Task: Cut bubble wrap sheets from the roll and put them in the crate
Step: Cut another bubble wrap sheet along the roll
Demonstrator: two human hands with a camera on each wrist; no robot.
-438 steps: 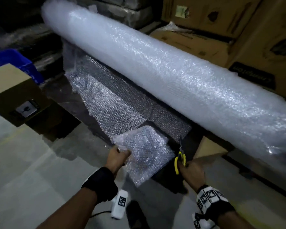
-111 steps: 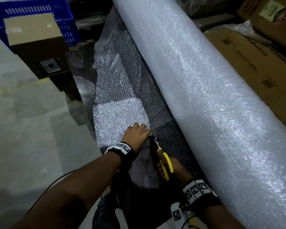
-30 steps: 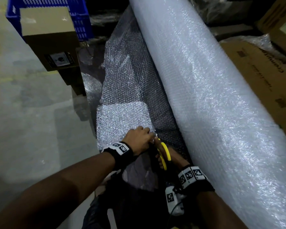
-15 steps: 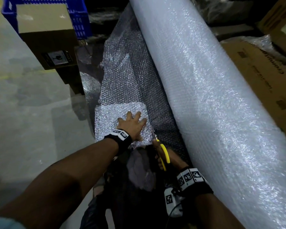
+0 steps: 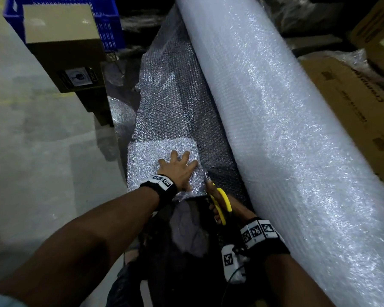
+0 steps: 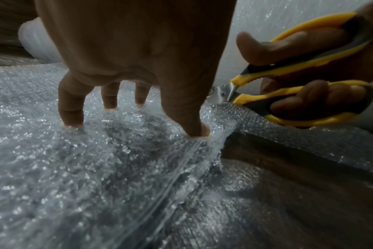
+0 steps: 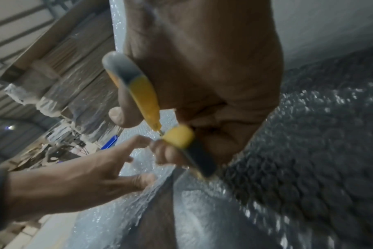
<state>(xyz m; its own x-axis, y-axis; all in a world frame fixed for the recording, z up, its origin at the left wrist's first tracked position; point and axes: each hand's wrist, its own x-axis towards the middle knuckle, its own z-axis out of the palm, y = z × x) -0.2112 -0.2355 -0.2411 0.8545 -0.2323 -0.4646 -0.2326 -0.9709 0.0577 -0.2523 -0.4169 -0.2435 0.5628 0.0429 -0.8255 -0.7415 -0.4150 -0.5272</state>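
A huge white bubble wrap roll (image 5: 275, 120) lies diagonally across the head view. Its loose sheet (image 5: 171, 103) spreads flat to the left of it. A folded bubble wrap piece (image 5: 146, 160) lies at the sheet's near end. My left hand (image 5: 179, 168) presses flat on that piece with fingers spread (image 6: 70, 107). My right hand (image 5: 226, 212) grips yellow-handled scissors (image 5: 218, 201), whose blades sit at the folded piece's right edge, beside my left thumb (image 6: 194, 124). In the left wrist view the scissors (image 6: 298, 94) have their handles apart. A blue crate (image 5: 106, 21) stands at the far left.
A brown cardboard box (image 5: 62, 45) stands in front of the blue crate. More cardboard boxes (image 5: 350, 107) lie to the right of the roll. Bare concrete floor (image 5: 42, 162) stretches along the left. Dark cloth (image 5: 186, 229) lies just below my hands.
My left hand slid forward onto the folded piece and spread flat, from a curled hold at its near corner. The scissors have advanced slightly along the piece's right edge.
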